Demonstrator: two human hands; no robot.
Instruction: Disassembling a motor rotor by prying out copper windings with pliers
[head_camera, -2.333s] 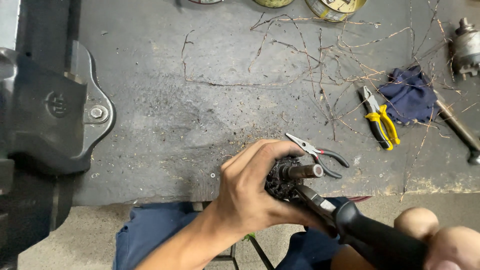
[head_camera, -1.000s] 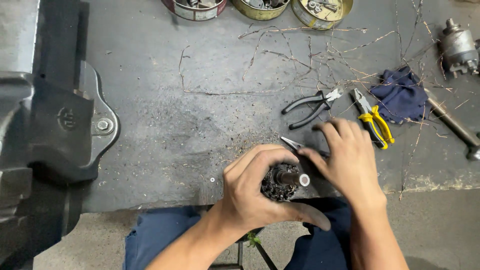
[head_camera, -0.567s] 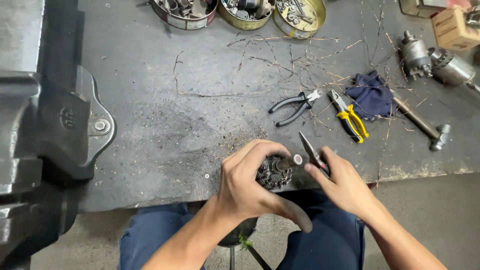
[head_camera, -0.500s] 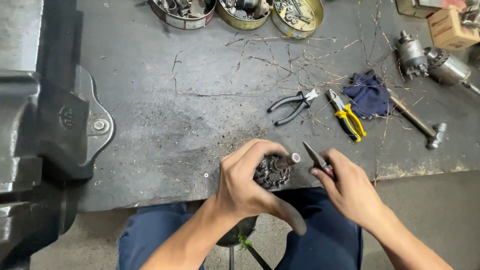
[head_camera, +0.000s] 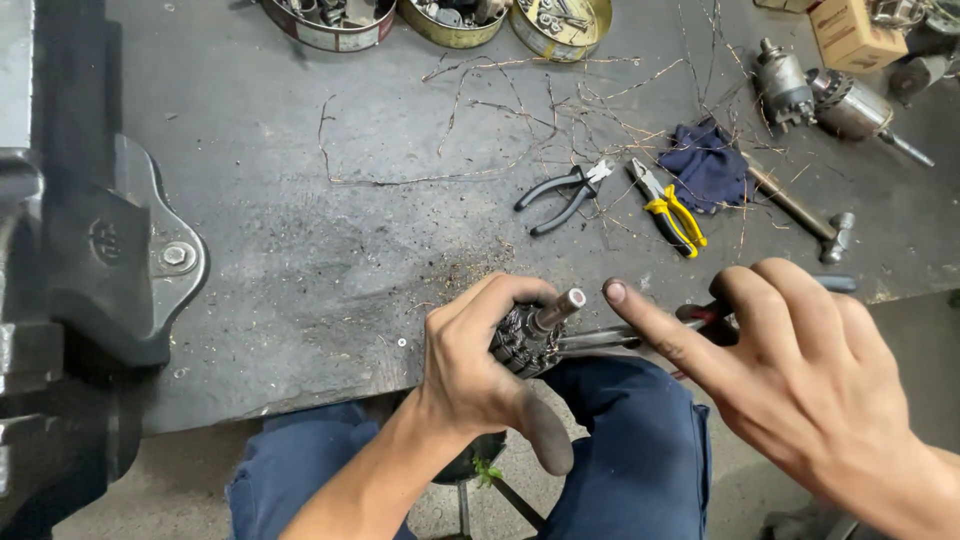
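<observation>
— So, what did the head view give you?

— I saw the left hand (head_camera: 480, 360) closed around a dark motor armature (head_camera: 525, 335) at the worktop's (head_camera: 330, 250) near edge, its steel shaft (head_camera: 560, 305) poking out up and to the right. The right hand (head_camera: 800, 370) gripped needle-nose pliers (head_camera: 640, 332), index finger stretched along them, tips reaching the armature just below the shaft.

— And farther back?

— Black-handled pliers (head_camera: 562, 195), yellow-handled pliers (head_camera: 672, 212), a blue rag (head_camera: 705, 165) and a hammer (head_camera: 800, 212) lay among wire strands; a vise (head_camera: 70, 290) stood left.
</observation>
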